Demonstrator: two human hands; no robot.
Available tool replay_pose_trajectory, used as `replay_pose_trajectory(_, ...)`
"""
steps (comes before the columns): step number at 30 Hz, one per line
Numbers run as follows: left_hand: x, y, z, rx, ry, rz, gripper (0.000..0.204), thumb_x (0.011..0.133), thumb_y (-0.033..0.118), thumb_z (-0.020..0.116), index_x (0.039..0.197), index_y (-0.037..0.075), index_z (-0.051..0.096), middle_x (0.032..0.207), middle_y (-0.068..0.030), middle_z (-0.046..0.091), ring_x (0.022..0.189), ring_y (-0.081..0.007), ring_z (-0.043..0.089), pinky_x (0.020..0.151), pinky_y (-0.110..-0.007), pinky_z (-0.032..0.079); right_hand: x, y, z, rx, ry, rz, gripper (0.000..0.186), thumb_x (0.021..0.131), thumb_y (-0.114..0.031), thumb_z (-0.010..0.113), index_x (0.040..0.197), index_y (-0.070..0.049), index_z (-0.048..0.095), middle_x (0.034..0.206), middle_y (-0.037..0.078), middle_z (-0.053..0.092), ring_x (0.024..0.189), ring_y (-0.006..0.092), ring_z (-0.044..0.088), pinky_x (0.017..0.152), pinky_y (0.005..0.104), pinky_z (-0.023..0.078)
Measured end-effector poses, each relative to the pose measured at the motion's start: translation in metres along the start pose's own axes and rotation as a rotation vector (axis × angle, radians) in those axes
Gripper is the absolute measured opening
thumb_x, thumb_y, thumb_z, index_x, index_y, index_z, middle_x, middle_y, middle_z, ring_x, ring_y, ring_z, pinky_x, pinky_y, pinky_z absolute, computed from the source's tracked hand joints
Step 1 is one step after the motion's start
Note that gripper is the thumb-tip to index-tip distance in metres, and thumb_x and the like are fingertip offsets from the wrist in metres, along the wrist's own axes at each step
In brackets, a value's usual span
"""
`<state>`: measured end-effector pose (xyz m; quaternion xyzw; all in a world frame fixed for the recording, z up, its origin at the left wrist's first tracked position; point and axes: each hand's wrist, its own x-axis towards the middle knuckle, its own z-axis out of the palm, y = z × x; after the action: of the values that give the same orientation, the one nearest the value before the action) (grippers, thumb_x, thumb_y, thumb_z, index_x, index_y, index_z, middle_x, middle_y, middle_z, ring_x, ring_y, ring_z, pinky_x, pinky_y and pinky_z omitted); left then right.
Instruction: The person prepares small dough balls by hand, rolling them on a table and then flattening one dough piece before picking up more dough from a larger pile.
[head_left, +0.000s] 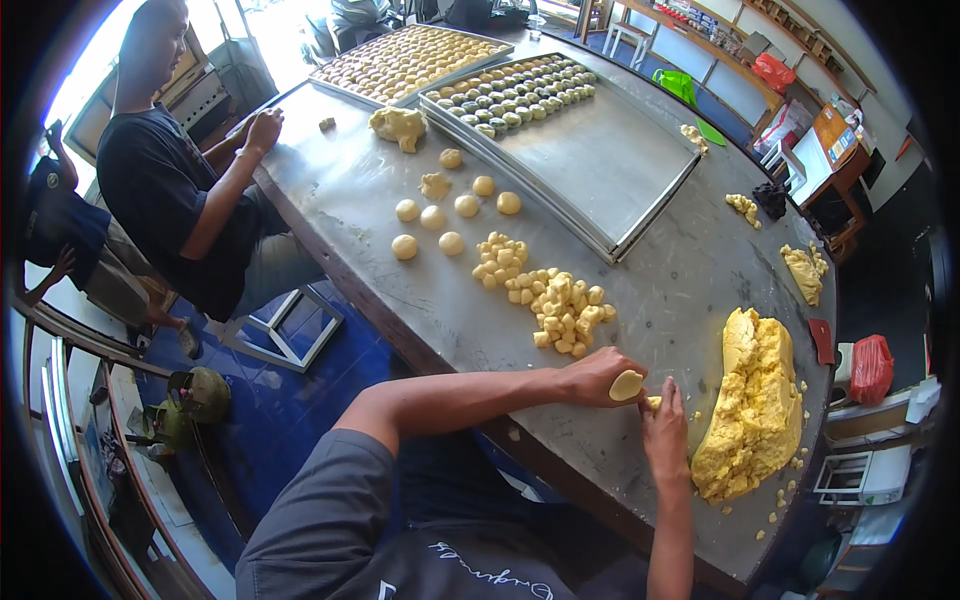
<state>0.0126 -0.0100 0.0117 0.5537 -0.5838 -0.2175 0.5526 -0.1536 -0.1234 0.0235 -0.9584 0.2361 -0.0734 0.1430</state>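
Nearest, at the table's [640, 290] front edge: left hand [598, 378] curled around a flattened yellow dough piece [626, 385], thumb and fingers pinching it. Right hand [664, 432] just beside, fingers drawn together around a small bit of dough [653, 403]; hard to tell how tightly. Immediately right of both hands, a big yellow dough mass [755, 405], with crumbs scattered toward the table's right rim.

Beyond the hands, bare grey metal, then a heap of cut dough chunks [555, 300], with open surface to the left, out to the long brown edge. Further on, rolled dough balls [450, 215] lying apart from one another, and a lump of dough [398, 125] near the far corner. Right of the balls, a large shallow tray [600, 165], its near half bare, its far half lined with rows of greenish-topped pieces [520, 92]. Behind, a second tray [400, 62] packed full with pale pieces.

Along the right edge: a flat red scraper [822, 340], smaller dough clumps [803, 270], a red plastic bag [871, 368] just off the table. Far right, a red bag [773, 70] on a shelf and an orange box [832, 135] on a small stand. At the left, a seated person in a dark shirt [160, 180], hand resting on the table corner.
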Motion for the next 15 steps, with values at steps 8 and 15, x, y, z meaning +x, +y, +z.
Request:
replay_pose_trajectory(8, 0.001, -0.002, 0.0, 0.059, 0.005, 0.028, 0.031, 0.084, 0.021, 0.068, 0.067, 0.002, 0.051, 0.059, -0.0173, 0.054, 0.058, -0.0387, 0.053, 0.053, -0.04, 0.043, -0.003, 0.019, 0.031, -0.031, 0.164, -0.245, 0.023, 0.093, -0.008, 0.049, 0.107, 0.01, 0.053, 0.105, 0.028, 0.057, 0.101, 0.0445, 0.054, 0.092, 0.0479, 0.043)
replay_pose_trajectory(15, -0.001, -0.003, 0.0, 0.061, 0.001, 0.022, 0.03, 0.084, 0.021, 0.068, 0.067, 0.002, 0.051, 0.059, -0.0168, 0.055, 0.058, -0.0389, 0.054, 0.052, -0.04, 0.043, 0.005, 0.004, 0.006, 0.258, 0.025, -0.078, 0.022, 0.09, -0.008, 0.055, 0.103, 0.009, 0.059, 0.103, 0.027, 0.061, 0.103, 0.0424, 0.056, 0.09, 0.0475, 0.044)
